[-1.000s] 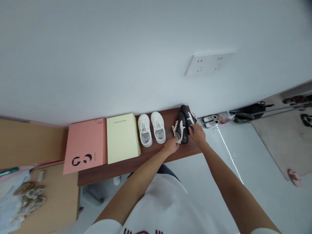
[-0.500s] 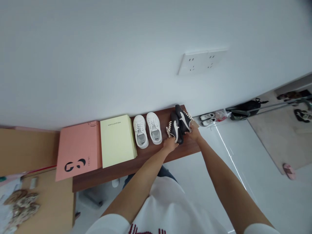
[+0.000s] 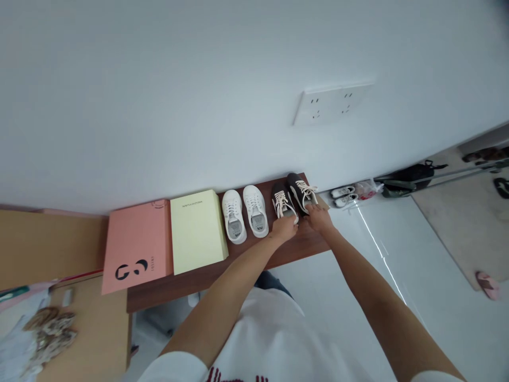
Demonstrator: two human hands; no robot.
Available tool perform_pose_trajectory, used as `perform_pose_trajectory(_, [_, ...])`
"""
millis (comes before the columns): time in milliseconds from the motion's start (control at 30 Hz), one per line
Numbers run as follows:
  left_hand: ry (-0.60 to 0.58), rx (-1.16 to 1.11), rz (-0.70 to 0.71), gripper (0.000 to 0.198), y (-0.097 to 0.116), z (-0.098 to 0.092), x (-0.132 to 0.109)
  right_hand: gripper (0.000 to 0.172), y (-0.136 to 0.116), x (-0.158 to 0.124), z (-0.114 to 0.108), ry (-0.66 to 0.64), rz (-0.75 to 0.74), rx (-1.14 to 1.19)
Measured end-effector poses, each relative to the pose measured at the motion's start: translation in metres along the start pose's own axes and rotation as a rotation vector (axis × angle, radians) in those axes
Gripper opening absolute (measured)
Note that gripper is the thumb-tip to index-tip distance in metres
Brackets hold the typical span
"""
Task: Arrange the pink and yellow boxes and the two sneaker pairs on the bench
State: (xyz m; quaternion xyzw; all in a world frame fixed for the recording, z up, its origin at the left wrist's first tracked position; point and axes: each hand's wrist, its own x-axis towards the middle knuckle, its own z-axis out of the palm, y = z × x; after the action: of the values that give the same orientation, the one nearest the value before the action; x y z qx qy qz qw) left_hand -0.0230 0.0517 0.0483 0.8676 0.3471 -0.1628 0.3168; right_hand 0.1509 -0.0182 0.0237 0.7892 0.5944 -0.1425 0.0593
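Two black sneakers with cream laces stand side by side near the right end of a narrow brown wooden shelf (image 3: 254, 260). My left hand (image 3: 285, 229) grips the heel of the left black sneaker (image 3: 279, 197). The heel of the right black sneaker (image 3: 299, 185) is in my right hand (image 3: 318, 216). Both shoes are upright, toes toward the wall. Just left of them sits a pair of white sneakers, the nearer one (image 3: 254, 204) beside the other (image 3: 231, 209). My fingertips are partly hidden behind the shoe heels.
A pale yellow box (image 3: 196, 231) and a pink box (image 3: 137, 244) lie on the shelf's left part. Cardboard boxes (image 3: 95, 323) stand at the far left. A wall socket plate (image 3: 332, 103) is above the shelf. Grey-white shoes (image 3: 344, 201) and a black bag (image 3: 409, 175) rest on the floor at right.
Both black sneakers have been turned from lying on their sides to standing upright, laces up. My hands stay at their heels. The view has shifted slightly.
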Motion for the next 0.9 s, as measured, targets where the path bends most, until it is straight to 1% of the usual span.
perform_pose_trajectory(100, [-0.011, 0.063, 0.023, 0.033, 0.0, -0.006, 0.005, 0.02, -0.01, 0.001, -0.002, 0.0, 0.012, -0.046])
perform_pose_trajectory(233, [-0.035, 0.122, 0.037, 0.032, 0.0, -0.009, 0.012, 0.019, -0.017, 0.003, 0.001, 0.015, 0.023, -0.077])
perform_pose_trajectory(533, [-0.067, 0.084, 0.0, 0.031, 0.001, -0.011, 0.028, 0.02, -0.016, 0.005, 0.014, 0.042, 0.011, -0.079])
perform_pose_trajectory(733, [-0.056, 0.07, -0.026, 0.032, 0.003, -0.008, 0.037, 0.021, -0.014, 0.009, 0.018, -0.001, 0.032, -0.076])
perform_pose_trajectory(900, [-0.054, 0.066, -0.03, 0.034, 0.006, -0.003, 0.038, 0.022, -0.014, 0.008, 0.019, -0.009, 0.051, -0.085])
